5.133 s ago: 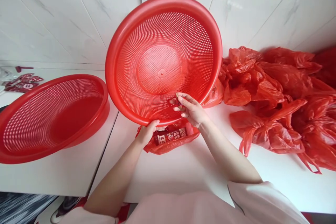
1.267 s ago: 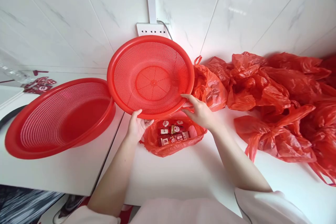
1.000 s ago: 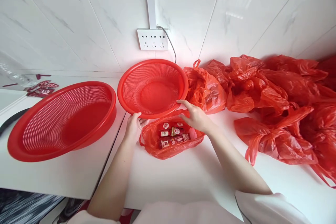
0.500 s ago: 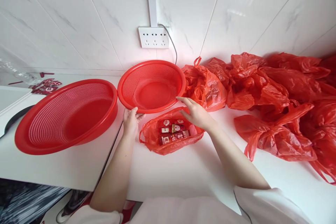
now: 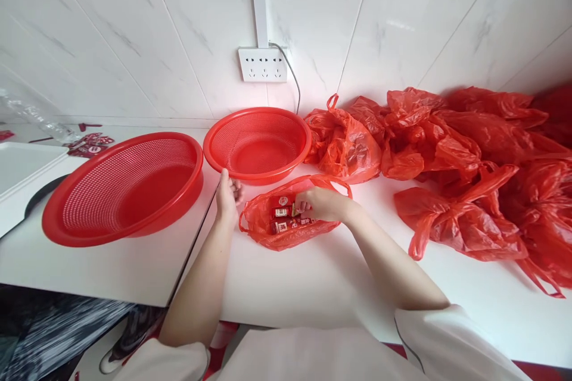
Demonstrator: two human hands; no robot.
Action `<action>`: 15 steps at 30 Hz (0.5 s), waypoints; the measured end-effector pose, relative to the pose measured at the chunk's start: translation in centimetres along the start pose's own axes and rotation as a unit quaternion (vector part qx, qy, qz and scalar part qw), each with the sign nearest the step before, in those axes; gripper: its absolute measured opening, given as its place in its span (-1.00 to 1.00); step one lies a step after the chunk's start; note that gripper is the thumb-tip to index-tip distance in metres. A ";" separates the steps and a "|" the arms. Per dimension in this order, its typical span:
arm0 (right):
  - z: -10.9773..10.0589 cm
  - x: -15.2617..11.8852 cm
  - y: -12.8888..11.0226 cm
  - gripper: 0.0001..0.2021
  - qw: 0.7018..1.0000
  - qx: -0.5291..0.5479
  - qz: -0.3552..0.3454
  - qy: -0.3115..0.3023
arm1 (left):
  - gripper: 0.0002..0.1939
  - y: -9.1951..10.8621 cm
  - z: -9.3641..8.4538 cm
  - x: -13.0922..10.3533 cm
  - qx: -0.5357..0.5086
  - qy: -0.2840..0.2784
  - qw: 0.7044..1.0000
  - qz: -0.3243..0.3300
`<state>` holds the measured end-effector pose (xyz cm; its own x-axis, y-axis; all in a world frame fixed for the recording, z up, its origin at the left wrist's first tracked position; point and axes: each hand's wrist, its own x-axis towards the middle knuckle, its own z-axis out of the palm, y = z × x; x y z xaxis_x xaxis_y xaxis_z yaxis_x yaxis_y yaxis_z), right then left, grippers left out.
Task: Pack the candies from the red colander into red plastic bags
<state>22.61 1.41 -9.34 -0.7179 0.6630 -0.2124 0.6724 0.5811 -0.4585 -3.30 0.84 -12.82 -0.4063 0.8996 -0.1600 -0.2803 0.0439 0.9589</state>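
Observation:
An opened red plastic bag [image 5: 263, 232] lies on the white table in front of me, holding several small red packets [image 5: 281, 226] with printed labels. My right hand [image 5: 322, 203] reaches into the bag, its fingers curled down over the packets; whatever lies between the fingertips is hidden. Left of the bag, my left hand [image 5: 227, 197] is raised with its fingers curled in and nothing seen in them. Its thumb is close to the front rim of a round red mesh basket [image 5: 259, 177], and I cannot tell whether they touch.
A larger red basket [image 5: 179, 211] sits to the left, tilted. Several knotted red bags [image 5: 447, 137] are heaped along the wall on the right. A power socket [image 5: 263, 65] with a grey cable is on the tiled wall. Small red items [image 5: 92, 146] and a white tray [image 5: 27, 164] lie far left.
My right hand has moved from the basket's rim down into the bag, and its fingers have curled. The left hand's fingers have come off the basket and folded in.

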 end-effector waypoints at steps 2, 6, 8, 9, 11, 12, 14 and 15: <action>0.3 -0.1 -0.4 -0.85 0.999 -0.026 0.004 -0.023 | -0.44 0.1 0.1 -0.4 -0.001 0.038 0.999 0.039; 1.2 0.0 -0.7 -0.76 0.995 -0.086 -0.004 -0.041 | -0.55 0.1 0.9 -2.1 0.091 0.049 0.960 0.259; 1.8 0.3 -0.8 -0.79 0.994 -0.101 -0.009 -0.047 | -0.61 0.1 1.3 -3.3 0.179 0.000 0.928 0.327; 2.2 0.5 -0.8 -0.82 0.993 -0.110 -0.009 -0.047 | -0.63 0.0 1.5 -3.8 0.222 -0.036 0.913 0.339; 2.8 0.9 -0.8 -0.91 0.992 -0.123 -0.004 -0.040 | -0.68 -0.1 2.0 -4.9 0.299 -0.126 0.882 0.342; 3.0 1.1 -0.8 -0.93 0.991 -0.126 -0.002 -0.036 | -0.71 -0.2 2.2 -5.4 0.330 -0.173 0.864 0.339; 3.0 1.0 -0.8 -0.89 0.992 -0.122 -0.003 -0.023 | -0.77 -0.3 2.6 -6.1 0.368 -0.246 0.834 0.329; 2.7 0.8 -0.8 -0.87 0.994 -0.113 -0.007 -0.008 | -0.81 -0.4 2.8 -6.4 0.371 -0.271 0.829 0.319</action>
<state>20.97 0.17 -11.48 -0.7287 0.6475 -0.2229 0.6847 0.6820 -0.2571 1.85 -3.72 -11.54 0.2402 0.8969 0.3713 0.5353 -0.4415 0.7201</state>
